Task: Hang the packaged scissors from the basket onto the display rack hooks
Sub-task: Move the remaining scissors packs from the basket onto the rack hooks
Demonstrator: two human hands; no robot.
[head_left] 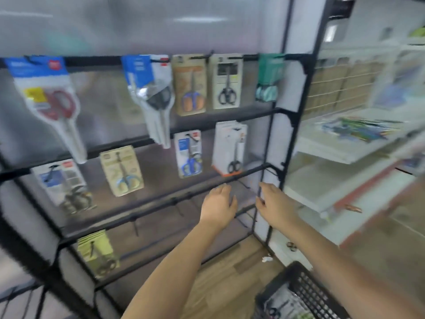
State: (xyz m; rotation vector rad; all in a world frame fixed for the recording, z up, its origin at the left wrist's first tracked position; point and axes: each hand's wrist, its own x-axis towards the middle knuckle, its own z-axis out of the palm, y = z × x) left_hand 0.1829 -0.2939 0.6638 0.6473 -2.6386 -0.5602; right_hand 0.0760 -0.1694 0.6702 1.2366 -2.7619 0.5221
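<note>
A black display rack (243, 174) fills the left and middle of the view, with several packaged scissors hanging from its bars, such as a white and orange pack (230, 148) and a blue pack (188, 153). My left hand (218, 204) and my right hand (274, 203) reach toward the third bar, both empty with fingers relaxed, on either side of a bare hook (245, 186). The black plastic basket (299, 293) stands at the bottom right with packaged scissors (279, 307) inside. The picture is blurred by motion.
White store shelves (340, 153) with coloured goods stand to the right of the rack. A wooden floor (225, 272) shows below the rack, with a small white scrap (266, 259) on it. More bare hooks stick out of the lower bars.
</note>
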